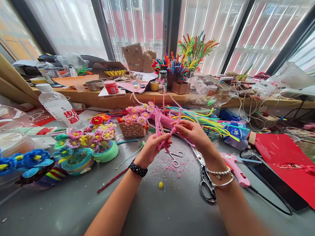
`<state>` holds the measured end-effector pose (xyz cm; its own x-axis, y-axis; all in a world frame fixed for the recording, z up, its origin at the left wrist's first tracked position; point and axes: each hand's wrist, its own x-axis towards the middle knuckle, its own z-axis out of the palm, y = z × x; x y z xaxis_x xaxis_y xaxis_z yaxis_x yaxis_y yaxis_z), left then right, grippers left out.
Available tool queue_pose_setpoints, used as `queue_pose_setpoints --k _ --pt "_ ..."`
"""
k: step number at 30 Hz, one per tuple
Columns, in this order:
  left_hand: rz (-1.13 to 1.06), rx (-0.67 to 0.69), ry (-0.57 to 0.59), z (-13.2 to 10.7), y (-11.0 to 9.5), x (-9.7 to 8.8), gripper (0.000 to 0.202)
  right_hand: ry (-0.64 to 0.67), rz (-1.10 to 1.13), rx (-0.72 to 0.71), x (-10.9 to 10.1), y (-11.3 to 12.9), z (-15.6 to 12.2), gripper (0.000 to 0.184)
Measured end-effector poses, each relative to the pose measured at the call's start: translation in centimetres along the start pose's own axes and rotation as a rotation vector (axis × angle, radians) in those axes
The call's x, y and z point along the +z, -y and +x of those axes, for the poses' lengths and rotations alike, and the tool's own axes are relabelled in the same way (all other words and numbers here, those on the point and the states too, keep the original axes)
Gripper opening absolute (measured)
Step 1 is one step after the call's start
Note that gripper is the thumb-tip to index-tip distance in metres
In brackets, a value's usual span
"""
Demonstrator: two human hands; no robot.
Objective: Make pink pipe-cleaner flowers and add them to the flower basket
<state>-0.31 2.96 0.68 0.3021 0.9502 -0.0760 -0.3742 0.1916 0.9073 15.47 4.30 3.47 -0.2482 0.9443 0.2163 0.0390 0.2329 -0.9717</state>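
Observation:
Pink pipe cleaners rise in a loose bunch between my two hands over the grey table. My left hand has its fingers closed round the bunch, and a dark band with white dots sits on that wrist. My right hand pinches a pink stem close to the left fingertips. Under the hands lie small scissors among pink clippings. Large black-handled scissors lie beside my right forearm, partly hidden by it. A yellow pompom-like bit rests between the forearms.
Left are pipe-cleaner flower pots, a flower box and a water bottle. Behind the hands lie many coloured pipe cleaners. Right are a pink glue gun with its cord, a phone and red sheets.

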Motion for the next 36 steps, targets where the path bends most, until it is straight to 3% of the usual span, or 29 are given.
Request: queue_pose_setpoints --k 8,13,19,23,26,31,36 --pt "-0.134 -0.003 0.100 0.5 0.3 -0.4 0.038 -0.142 0.279 0.085 0.3 -0.4 0.3 0.030" --pt "-0.136 0.027 0.103 0.7 0.2 -0.4 0.046 -0.226 0.363 0.086 0.2 0.2 0.1 0.025" --pt "0.014 -0.044 0.019 0.6 0.3 -0.2 0.045 -0.394 0.386 -0.081 -0.6 1.2 -0.3 0.020" --pt "0.086 -0.050 -0.013 0.6 0.7 -0.2 0.041 -0.594 0.314 -0.225 -2.5 1.2 -0.4 0.021" --pt "0.129 -0.016 -0.077 0.7 1.0 -0.4 0.034 -0.686 0.295 -0.256 -3.8 1.0 -0.3 0.019" --pt "0.093 0.043 -0.160 0.9 1.3 -0.6 0.029 -0.695 0.349 -0.148 -3.4 1.2 -0.5 0.014" --pt "0.001 0.115 -0.155 0.8 1.0 -0.4 0.027 -0.549 0.329 -0.081 -2.1 1.8 -0.7 0.019"
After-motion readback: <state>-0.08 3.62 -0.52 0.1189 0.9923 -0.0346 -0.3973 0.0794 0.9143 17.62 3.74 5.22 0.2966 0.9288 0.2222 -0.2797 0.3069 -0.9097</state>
